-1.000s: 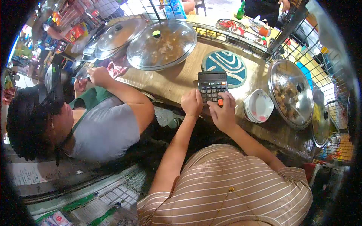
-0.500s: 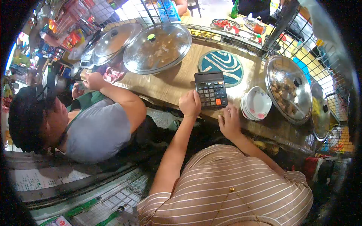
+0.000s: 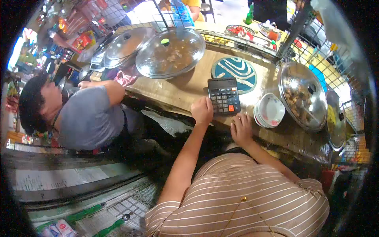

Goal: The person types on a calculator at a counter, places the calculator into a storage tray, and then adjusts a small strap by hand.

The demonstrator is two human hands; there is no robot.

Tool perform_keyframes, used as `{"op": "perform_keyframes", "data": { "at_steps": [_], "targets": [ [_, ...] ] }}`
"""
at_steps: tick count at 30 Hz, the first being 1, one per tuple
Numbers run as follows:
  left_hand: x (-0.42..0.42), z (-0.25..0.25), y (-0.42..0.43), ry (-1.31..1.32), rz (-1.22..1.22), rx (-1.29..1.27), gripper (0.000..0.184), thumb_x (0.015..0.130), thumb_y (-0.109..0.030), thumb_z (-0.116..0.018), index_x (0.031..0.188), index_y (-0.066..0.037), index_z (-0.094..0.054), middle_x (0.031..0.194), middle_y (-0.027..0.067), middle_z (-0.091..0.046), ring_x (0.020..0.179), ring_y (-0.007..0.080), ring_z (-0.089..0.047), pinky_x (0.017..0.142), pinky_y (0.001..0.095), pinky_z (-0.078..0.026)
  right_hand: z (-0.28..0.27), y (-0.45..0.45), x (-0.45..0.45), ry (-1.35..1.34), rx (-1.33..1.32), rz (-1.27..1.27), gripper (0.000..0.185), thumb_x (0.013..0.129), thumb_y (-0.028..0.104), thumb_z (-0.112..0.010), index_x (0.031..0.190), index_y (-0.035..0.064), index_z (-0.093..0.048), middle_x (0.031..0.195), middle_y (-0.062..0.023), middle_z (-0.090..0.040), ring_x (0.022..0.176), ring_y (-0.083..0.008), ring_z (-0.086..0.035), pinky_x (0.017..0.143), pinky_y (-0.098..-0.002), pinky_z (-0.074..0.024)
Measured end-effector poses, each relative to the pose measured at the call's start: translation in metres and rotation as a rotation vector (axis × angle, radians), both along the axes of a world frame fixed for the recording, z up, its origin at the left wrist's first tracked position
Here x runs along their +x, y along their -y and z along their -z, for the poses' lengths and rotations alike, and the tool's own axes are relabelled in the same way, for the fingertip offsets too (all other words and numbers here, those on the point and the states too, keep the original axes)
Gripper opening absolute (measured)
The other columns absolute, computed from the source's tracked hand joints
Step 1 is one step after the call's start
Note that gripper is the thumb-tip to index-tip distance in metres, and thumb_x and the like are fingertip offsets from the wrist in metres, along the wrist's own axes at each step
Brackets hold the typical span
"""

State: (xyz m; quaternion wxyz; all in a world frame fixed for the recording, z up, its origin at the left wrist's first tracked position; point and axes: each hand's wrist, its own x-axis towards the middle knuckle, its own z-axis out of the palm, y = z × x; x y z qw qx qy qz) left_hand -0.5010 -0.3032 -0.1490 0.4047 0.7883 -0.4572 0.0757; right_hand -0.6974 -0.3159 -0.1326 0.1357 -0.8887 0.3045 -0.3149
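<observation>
A black calculator (image 3: 224, 96) with one orange key lies tilted up on the wooden counter. My left hand (image 3: 202, 110) is closed on its lower left edge, thumb on the front. My right hand (image 3: 241, 128) rests on the counter's front edge, just below the calculator's lower right corner, with loosely bent fingers and the thumb apart; no object shows in it. Behind the calculator lies a round teal mat (image 3: 246, 75) with pale curved lines. A stack of white flowered bowls (image 3: 272, 110) stands to the right of my right hand.
A large glass-lidded pot (image 3: 177, 59) stands at the back left, and another lidded pot (image 3: 302, 96) on the right. Wire mesh (image 3: 237, 42) runs along the counter's far side. To the left is a person in a grey shirt (image 3: 94, 118).
The person on the left has turned away and shifted farther left. My view has shifted slightly. My left hand still holds the calculator, and my right hand stays by the counter edge.
</observation>
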Motion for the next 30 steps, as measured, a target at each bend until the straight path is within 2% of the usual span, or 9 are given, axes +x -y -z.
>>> {"op": "perform_keyframes", "data": {
  "at_steps": [5, 9, 13, 17, 18, 20, 24, 27, 30],
  "targets": [
    [0.005, -0.002, -0.011, 0.049, 0.084, -0.006, 0.019, 0.088, -0.021, -0.05, 0.078, -0.006, -0.056, 0.075, 0.0141, -0.057, 0.071, 0.036, -0.054, 0.064, 0.0463, -0.039, -0.021, 0.017, 0.028, 0.328, 0.196, 0.046, 0.041, 0.079, 0.008, -0.059, 0.116, -0.0026, -0.043, 0.113, -0.0216, -0.045, 0.106, -0.0382, -0.043, 0.096, -0.0472, -0.0324],
    [0.004, 0.0, -0.039, -0.101, 0.249, 0.008, 0.016, 0.086, -0.017, -0.053, 0.093, -0.004, -0.058, 0.094, 0.0168, -0.057, 0.088, 0.0371, -0.054, 0.076, 0.0454, -0.043, -0.042, 0.072, 0.084, 0.254, -0.09, 0.128, 0.051, 0.079, 0.009, -0.059, 0.125, -0.0014, -0.038, 0.114, -0.0231, -0.047, 0.112, -0.0406, -0.042, 0.1, -0.0495, -0.0291],
    [-0.025, 0.003, -0.098, -0.07, 0.212, -0.002, 0.033, 0.084, -0.014, -0.06, 0.115, -0.008, -0.052, 0.125, 0.0175, -0.047, 0.11, 0.0376, -0.051, 0.092, 0.0401, -0.044, -0.031, 0.115, 0.12, -0.014, 0.158, 0.343, 0.07, 0.077, 0.014, -0.065, 0.136, 0.0024, -0.03, 0.118, -0.0238, -0.051, 0.111, -0.0408, -0.048, 0.096, -0.049, -0.0351],
    [-0.063, 0.068, -0.2, -0.394, 0.233, 0.448, 0.042, 0.088, -0.017, -0.054, 0.128, -0.008, -0.043, 0.133, 0.0217, -0.04, 0.105, 0.0434, -0.054, 0.086, 0.0462, -0.048, -0.015, 0.132, 0.123, -0.143, 0.369, 0.371, 0.055, 0.079, 0.012, -0.065, 0.128, 0.0035, -0.041, 0.118, -0.022, -0.051, 0.111, -0.0397, -0.049, 0.09, -0.0495, -0.0417],
    [-0.072, 0.078, -0.222, -0.457, 0.17, 0.83, 0.053, 0.087, -0.02, -0.056, 0.136, -0.009, -0.038, 0.141, 0.0194, -0.035, 0.11, 0.0416, -0.053, 0.09, 0.0467, -0.046, -0.01, 0.132, 0.121, -0.171, 0.32, 0.385, 0.047, 0.08, 0.013, -0.064, 0.123, 0.0045, -0.046, 0.118, -0.0204, -0.051, 0.11, -0.04, -0.049, 0.09, -0.0493, -0.0424],
    [-0.087, 0.056, -0.247, -0.603, 0.043, 1.034, 0.054, 0.088, -0.03, -0.056, 0.137, -0.013, -0.041, 0.14, 0.0177, -0.04, 0.113, 0.0381, -0.053, 0.093, 0.0469, -0.044, -0.012, 0.135, 0.12, -0.223, 0.398, 0.363, 0.03, 0.082, 0.012, -0.06, 0.11, 0.0045, -0.055, 0.115, -0.0183, -0.052, 0.108, -0.0385, -0.05, 0.087, -0.0474, -0.0437],
    [-0.085, 0.218, -0.374, -0.955, -0.202, 0.823, 0.05, 0.088, -0.046, -0.051, 0.118, -0.007, -0.061, 0.124, 0.0196, -0.056, 0.114, 0.0326, -0.055, 0.095, 0.0413, -0.043, -0.005, 0.138, 0.111, 0.026, 0.41, 0.187, 0.016, 0.078, -0.001, -0.057, 0.093, 0.0044, -0.06, 0.091, -0.0161, -0.059, 0.09, -0.0351, -0.055, 0.08, -0.0437, -0.0418],
    [-0.06, 0.17, -0.379, -0.995, -0.304, 1.127, 0.049, 0.088, -0.044, -0.048, 0.117, -0.006, -0.06, 0.125, 0.0204, -0.055, 0.113, 0.0334, -0.055, 0.094, 0.0408, -0.043, -0.031, 0.113, 0.115, 0.098, 0.329, 0.05, 0.016, 0.076, -0.005, -0.057, 0.09, 0.0024, -0.058, 0.09, -0.0163, -0.058, 0.09, -0.0353, -0.055, 0.078, -0.0423, -0.0424],
    [-0.034, 0.145, -0.374, -1.028, -0.242, 1.068, 0.045, 0.087, -0.037, -0.049, 0.119, -0.007, -0.059, 0.113, 0.0203, -0.062, 0.108, 0.0312, -0.057, 0.096, 0.0392, -0.042, -0.064, 0.072, 0.131, 0.061, 0.31, -0.061, 0.017, 0.075, -0.006, -0.055, 0.09, 0.0013, -0.059, 0.089, -0.0164, -0.057, 0.089, -0.0357, -0.054, 0.08, -0.0407, -0.0429]
  ]
}}
